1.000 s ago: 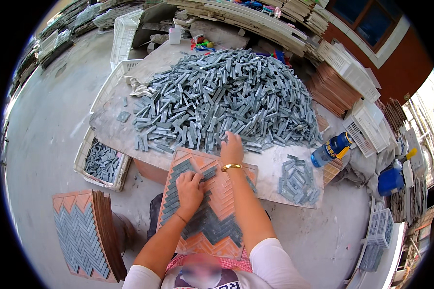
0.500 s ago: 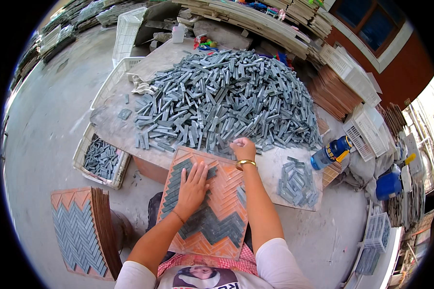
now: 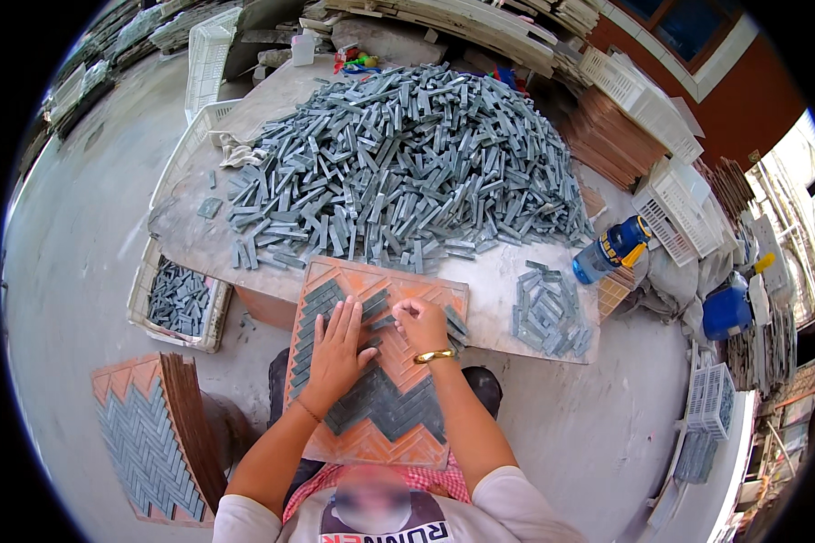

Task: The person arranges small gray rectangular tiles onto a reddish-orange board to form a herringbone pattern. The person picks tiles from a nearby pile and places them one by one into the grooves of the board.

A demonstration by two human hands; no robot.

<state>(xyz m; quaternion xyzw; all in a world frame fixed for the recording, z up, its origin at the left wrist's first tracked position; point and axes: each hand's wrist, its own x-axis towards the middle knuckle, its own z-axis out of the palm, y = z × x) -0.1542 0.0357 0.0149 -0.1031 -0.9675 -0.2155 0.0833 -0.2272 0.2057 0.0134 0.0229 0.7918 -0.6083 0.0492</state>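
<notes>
An orange herringbone mould board (image 3: 407, 281) rests slanting on my lap, its far end at the table edge. Grey stone strip tiles (image 3: 385, 407) fill part of its grooves in zigzag bands; other grooves are bare. My left hand (image 3: 335, 353) lies flat on the board's left part, fingers stretched out over laid strips. Over the upper middle, my right hand (image 3: 420, 328), with a gold bangle at the wrist, is closed in a pinch. Whatever its fingertips hold is too small to make out. A few loose strips (image 3: 456, 324) lie by the board's right edge.
A large heap of grey strips (image 3: 407, 163) covers the table (image 3: 480, 312). A smaller group (image 3: 552, 312) and a blue bottle (image 3: 611, 249) are at right. A crate of strips (image 3: 179, 299) and stacked filled boards (image 3: 149, 434) stand left. White crates (image 3: 675, 213) stand far right.
My right hand has come back from the heap's near edge onto the board, still pinched. My left hand stays flat on the board. The whole view has shifted slightly.
</notes>
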